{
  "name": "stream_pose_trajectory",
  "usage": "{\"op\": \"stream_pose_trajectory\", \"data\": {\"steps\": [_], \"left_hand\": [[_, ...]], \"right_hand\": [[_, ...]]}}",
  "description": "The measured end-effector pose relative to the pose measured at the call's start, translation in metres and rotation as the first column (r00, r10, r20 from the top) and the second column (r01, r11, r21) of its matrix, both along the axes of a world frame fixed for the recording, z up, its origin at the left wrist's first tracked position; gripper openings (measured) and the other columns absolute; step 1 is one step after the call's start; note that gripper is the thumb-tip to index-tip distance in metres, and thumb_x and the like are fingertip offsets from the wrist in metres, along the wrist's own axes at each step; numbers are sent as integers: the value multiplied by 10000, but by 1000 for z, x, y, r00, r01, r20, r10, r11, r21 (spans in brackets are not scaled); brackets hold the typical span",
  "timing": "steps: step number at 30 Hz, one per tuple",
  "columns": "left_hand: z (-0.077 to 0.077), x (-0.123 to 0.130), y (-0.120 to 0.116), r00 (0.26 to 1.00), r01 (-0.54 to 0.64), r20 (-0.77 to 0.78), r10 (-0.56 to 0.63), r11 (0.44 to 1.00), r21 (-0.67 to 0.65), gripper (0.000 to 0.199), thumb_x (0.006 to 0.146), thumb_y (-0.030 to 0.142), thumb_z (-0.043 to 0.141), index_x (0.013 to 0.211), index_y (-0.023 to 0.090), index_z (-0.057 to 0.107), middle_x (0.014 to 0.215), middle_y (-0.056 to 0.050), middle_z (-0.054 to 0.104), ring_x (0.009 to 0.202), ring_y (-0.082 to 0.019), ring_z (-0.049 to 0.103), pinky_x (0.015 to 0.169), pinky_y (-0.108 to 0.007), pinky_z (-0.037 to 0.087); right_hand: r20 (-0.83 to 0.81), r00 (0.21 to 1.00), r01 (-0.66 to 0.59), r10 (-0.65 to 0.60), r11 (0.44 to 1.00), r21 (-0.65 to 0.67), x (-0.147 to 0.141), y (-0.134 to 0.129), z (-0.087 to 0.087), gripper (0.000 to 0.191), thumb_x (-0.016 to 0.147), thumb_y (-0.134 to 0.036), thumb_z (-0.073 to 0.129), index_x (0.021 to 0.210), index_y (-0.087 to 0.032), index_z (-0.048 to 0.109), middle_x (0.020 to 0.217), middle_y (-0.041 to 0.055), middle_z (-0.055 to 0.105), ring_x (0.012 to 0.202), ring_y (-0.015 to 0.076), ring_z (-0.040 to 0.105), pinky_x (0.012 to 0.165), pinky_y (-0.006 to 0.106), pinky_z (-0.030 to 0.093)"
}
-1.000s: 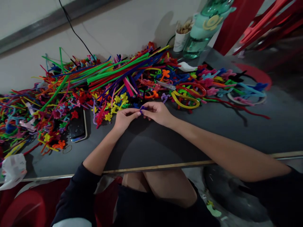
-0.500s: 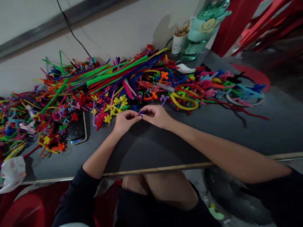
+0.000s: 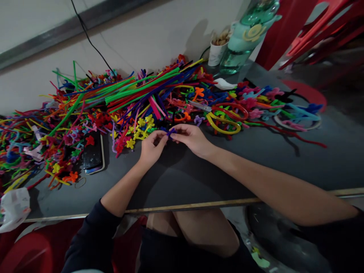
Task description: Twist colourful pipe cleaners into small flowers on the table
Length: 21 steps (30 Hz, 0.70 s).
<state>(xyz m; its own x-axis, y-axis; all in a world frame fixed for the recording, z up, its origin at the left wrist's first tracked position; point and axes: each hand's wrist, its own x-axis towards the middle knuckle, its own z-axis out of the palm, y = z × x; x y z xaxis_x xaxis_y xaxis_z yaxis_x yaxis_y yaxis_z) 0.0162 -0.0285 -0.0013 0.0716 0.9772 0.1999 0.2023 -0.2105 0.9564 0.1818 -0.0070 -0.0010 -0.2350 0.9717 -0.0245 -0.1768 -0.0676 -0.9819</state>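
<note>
A small dark purple pipe cleaner point(image 3: 170, 132), bent into a looped shape, is pinched between both hands above the dark table point(image 3: 176, 178). My left hand point(image 3: 152, 148) grips its left side with thumb and forefinger. From the right, my right hand point(image 3: 193, 139) pinches the other side. Fingertips cover part of the piece, so its full shape is hidden. Just behind the hands lie yellow pipe-cleaner flowers point(image 3: 142, 127) and a lilac twisted piece point(image 3: 199, 120). Scissors with red and yellow handles point(image 3: 224, 127) rest to the right of my right hand.
A heap of coloured pipe cleaners point(image 3: 122, 93) runs along the wall. Left of my hands lies a phone point(image 3: 93, 153), near a white plastic bag point(image 3: 14, 206) at the table edge. A paper cup point(image 3: 216, 54) and a green bottle point(image 3: 237, 45) stand at the back right.
The fingers have shifted around the purple pipe cleaner, and more of it shows between them. Both hands still hold it at nearly the same spot. The view has moved slightly.
</note>
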Motion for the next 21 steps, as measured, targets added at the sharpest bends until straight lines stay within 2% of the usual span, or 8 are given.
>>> {"op": "stream_pose_trajectory", "data": {"steps": [4,10,14,18,21], "left_hand": [[-1,-2,4,999,6,39,-5,1000,-11,241,809,402,667,902,188,730,745,-20,698,597,-103,602,575,-228,481],[-5,-7,8,997,-2,80,11,994,-112,251,747,424,733,829,190,768,675,-20,710,586,-124,618,545,-241,482],[-3,-7,7,995,19,105,-3,988,-154,320,742,490,719,762,175,766,696,-34,727,573,-116,620,546,-236,483],[0,-8,7,994,28,109,-6,979,-202,344,682,492,767,795,168,777,653,-29,716,568,-106,607,557,-225,477],[4,-12,9,990,86,132,-54,964,-251,344,631,483,806,771,170,780,623,-26,708,561,-102,601,569,-224,481]], "right_hand": [[67,997,-35,33,999,22,2,0,2,333,629,-397,811,839,-170,686,718,22,667,631,129,604,564,270,495],[71,991,-112,112,994,3,3,0,4,399,633,-451,808,858,-161,651,641,0,628,553,120,592,445,236,455],[66,991,-118,117,993,15,2,0,4,406,629,-464,808,835,-154,645,606,-10,618,506,100,563,427,224,446],[92,991,-102,99,994,34,3,0,4,422,617,-488,811,808,-146,656,585,-8,614,486,94,550,419,222,443],[115,988,-114,107,992,54,3,0,4,437,600,-503,818,802,-143,672,573,-7,613,479,93,544,419,223,442]]}}
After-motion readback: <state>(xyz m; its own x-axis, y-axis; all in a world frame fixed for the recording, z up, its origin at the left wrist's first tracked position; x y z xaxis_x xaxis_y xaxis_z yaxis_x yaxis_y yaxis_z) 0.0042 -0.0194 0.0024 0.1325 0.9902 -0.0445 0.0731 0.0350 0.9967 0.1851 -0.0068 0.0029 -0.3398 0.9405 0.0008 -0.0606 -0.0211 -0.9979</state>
